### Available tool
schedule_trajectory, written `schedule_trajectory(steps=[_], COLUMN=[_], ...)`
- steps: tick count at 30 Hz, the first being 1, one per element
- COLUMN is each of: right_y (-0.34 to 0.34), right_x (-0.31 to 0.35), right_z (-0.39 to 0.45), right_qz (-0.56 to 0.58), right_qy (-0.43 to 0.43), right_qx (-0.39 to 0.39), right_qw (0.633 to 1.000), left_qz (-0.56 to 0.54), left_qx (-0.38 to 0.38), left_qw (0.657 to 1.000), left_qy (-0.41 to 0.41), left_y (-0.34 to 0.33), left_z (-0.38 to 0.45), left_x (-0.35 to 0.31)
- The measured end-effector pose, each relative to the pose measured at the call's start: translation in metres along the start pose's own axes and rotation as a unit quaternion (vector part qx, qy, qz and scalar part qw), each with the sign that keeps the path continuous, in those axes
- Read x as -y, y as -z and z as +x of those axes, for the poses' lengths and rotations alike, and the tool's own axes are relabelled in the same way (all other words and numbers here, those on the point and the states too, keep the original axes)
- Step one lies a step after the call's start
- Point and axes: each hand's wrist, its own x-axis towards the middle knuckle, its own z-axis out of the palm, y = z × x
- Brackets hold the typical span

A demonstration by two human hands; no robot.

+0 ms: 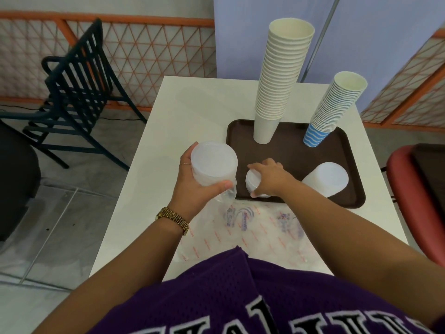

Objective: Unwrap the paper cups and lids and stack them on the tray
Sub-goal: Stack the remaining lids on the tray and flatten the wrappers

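At my left fingers [190,165]: a tall stack of translucent white plastic lids [213,163], gripped round its side by my left hand [192,186], thumb across the near face, a tail of clear wrap hanging below. It is held above the white surface [192,104], just off the tray's left edge, long axis tilted up toward me.

At my right fingers [269,165]: curled over a small short stack of white plastic lids [252,183] that sits on the near-left part of the dark brown rectangular tray [346,150]; my right hand [272,177] covers its top, so how firm the hold is I cannot tell.

Key relation: the small stack lies just right of and below the held stack, so the left hand is nearest to set its load down beside it.

Further out on the tray:
- wider white lid stack [325,178], near right.
- tall column of plain white paper cups [277,80], far side, leaning.
- shorter column of blue-and-white wave-print paper cups [334,109], far right.

Near edge of the surface: flattened printed clear plastic wrappers [260,227].
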Motion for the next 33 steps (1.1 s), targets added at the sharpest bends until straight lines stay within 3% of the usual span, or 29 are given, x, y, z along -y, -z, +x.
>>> schedule_trajectory(steps=[3, 6, 8, 12, 16, 29, 33], right_y=[0.012, 0.033, 0.052, 0.079, 0.082, 0.089, 0.090], right_x=[0.003, 0.019, 0.037, 0.072, 0.090, 0.091, 0.092], right_z=[-0.009, -0.028, -0.047, -0.078, -0.089, -0.097, -0.107], right_qz=[0.090, 0.217, 0.270, 0.202, 0.082, 0.143, 0.120], right_qy=[0.013, 0.077, 0.121, 0.223, 0.233, 0.251, 0.260], right_qx=[-0.065, -0.188, -0.212, -0.144, -0.057, -0.073, -0.134], right_qw=[0.994, 0.955, 0.931, 0.943, 0.967, 0.955, 0.949], left_qz=[-0.007, -0.016, -0.023, -0.045, -0.053, -0.073, -0.078], left_qx=[0.000, 0.001, 0.002, 0.015, 0.030, 0.039, 0.039], left_qw=[1.000, 1.000, 1.000, 0.999, 0.998, 0.995, 0.995], left_qy=[-0.001, 0.001, 0.000, -0.012, -0.029, -0.046, -0.045], left_y=[0.001, 0.001, -0.001, -0.006, -0.011, -0.002, -0.002], left_z=[0.001, 0.002, 0.002, 0.001, 0.000, -0.007, -0.007], left_x=[0.000, -0.001, -0.002, -0.008, -0.014, -0.012, -0.011])
